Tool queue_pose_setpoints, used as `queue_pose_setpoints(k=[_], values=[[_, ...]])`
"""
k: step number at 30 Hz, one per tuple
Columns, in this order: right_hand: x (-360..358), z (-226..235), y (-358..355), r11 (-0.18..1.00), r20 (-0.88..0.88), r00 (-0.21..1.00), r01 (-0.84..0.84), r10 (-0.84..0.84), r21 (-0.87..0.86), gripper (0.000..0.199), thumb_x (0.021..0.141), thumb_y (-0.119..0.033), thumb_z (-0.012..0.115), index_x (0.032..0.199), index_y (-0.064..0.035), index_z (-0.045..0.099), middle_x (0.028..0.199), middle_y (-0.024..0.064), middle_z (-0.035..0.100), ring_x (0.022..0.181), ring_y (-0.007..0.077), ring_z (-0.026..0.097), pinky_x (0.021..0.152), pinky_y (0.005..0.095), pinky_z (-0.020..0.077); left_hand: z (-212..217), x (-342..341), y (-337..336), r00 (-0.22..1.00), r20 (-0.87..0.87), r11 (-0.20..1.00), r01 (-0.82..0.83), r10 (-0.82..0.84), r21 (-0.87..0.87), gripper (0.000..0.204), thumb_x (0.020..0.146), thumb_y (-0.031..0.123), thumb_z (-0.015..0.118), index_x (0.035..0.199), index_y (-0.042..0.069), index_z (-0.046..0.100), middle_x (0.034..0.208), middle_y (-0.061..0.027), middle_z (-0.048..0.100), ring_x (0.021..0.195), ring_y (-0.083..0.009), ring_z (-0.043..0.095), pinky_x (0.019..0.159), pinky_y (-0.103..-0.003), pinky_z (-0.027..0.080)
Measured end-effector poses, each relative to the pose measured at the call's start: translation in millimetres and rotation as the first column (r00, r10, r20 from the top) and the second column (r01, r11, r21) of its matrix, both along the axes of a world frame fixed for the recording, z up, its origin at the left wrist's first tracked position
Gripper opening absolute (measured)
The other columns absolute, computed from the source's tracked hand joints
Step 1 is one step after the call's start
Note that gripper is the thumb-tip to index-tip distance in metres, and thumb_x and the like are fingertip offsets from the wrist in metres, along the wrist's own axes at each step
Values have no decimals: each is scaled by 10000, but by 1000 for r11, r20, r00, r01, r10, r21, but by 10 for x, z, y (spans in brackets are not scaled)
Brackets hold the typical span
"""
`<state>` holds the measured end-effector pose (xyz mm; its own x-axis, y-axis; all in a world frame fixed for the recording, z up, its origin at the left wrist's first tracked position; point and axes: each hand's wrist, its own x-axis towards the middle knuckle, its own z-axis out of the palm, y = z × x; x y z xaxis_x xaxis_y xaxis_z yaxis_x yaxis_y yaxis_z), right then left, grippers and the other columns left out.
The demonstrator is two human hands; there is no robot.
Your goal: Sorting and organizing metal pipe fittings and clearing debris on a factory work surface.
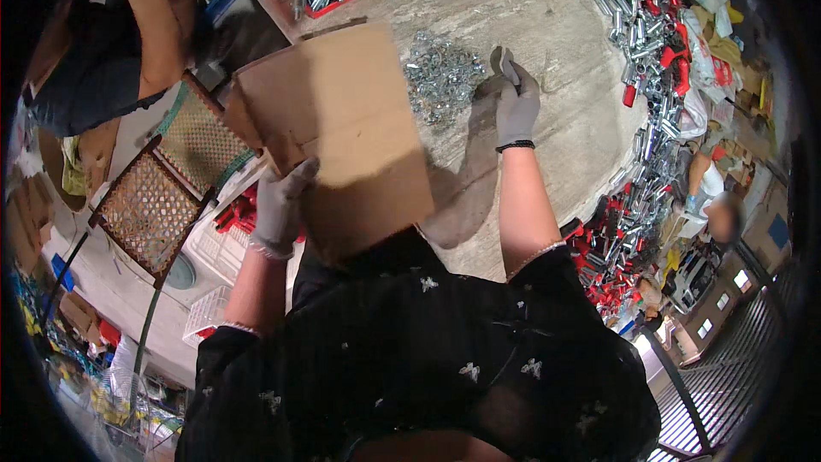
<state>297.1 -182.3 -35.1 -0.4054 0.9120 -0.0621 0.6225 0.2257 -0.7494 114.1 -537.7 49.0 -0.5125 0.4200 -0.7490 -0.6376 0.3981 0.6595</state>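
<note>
Two gloved hands at work: left hand (280,205) grips cardboard sheet (342,128); right hand (516,103), fingers loosely curled, rests just right of the screw pile (440,77)

The gloved left hand (280,205) grips the near edge of a flat brown cardboard sheet (342,128) lying tilted on the pale round worktable (573,120). The gloved right hand (516,103) pinches a small dark piece beside a heap of small silvery metal parts (440,77).
</note>
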Motion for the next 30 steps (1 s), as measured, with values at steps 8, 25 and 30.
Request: queue_pose_setpoints(k=[8,25,30], values=[[68,-19,261,994,-8,998,58,-58,87,428,838,-20,555,1258,-15,633,1200,231,585,1125,364,576,1000,409,447,-335,57,24,972,-55,968,-218,226,123,280,921,114,647,1183,17,632,1034,-20,678,893,-121,631,783,-267,506],[-355,-159,-203,948,93,967,-251,236,195,414,865,-31,539,1272,-34,614,1222,233,566,1166,396,527,1037,443,422,-566,135,296,980,-108,985,-170,170,6,313,895,85,690,1201,38,644,1074,22,663,940,-107,604,845,-273,488],[-537,-31,-389,951,48,954,-298,295,86,423,848,-19,532,1265,-28,608,1217,233,581,1149,403,543,1005,453,448,-554,146,431,960,-130,968,-246,250,47,169,884,89,707,1044,52,665,907,42,643,781,-76,563,701,-258,459]])
